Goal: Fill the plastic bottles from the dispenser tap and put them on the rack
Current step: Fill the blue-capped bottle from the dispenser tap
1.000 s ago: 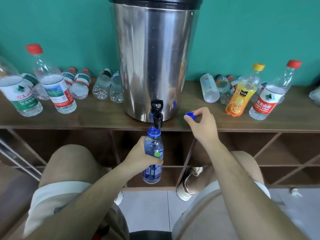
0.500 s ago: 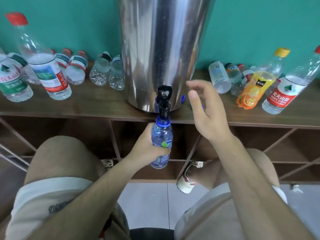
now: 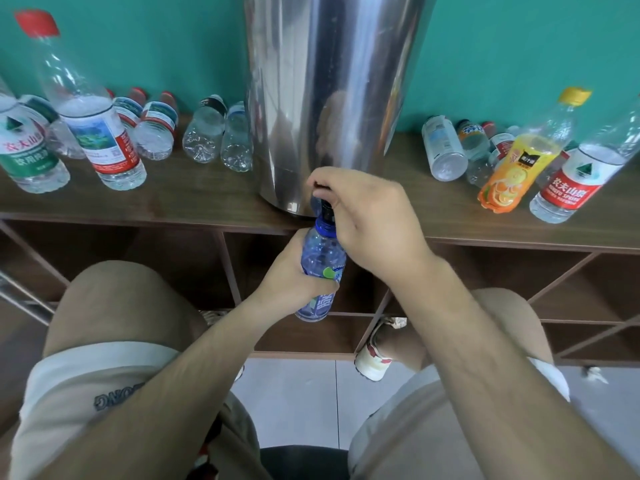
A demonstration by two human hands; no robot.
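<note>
A tall steel dispenser point(image 3: 332, 91) stands on the wooden rack top point(image 3: 194, 202). Its black tap point(image 3: 325, 207) juts over the front edge. My left hand point(image 3: 291, 275) grips a small blue-tinted bottle point(image 3: 320, 268), uncapped, with its blue neck directly under the tap spout. My right hand point(image 3: 367, 216) covers the tap, fingers curled round its black handle. No water stream is visible. The blue cap is hidden from view.
Upright capped bottles point(image 3: 93, 133) and several empty bottles lying down point(image 3: 204, 140) crowd the rack's left. On the right stand an orange juice bottle point(image 3: 516, 168) and a red-labelled bottle point(image 3: 575, 181), with more lying behind. Open rack compartments point(image 3: 478, 282) sit below; my knees flank the bottle.
My right hand left the blue cap on the rack top and moved left onto the tap handle. My left hand raised the bottle up to the spout.
</note>
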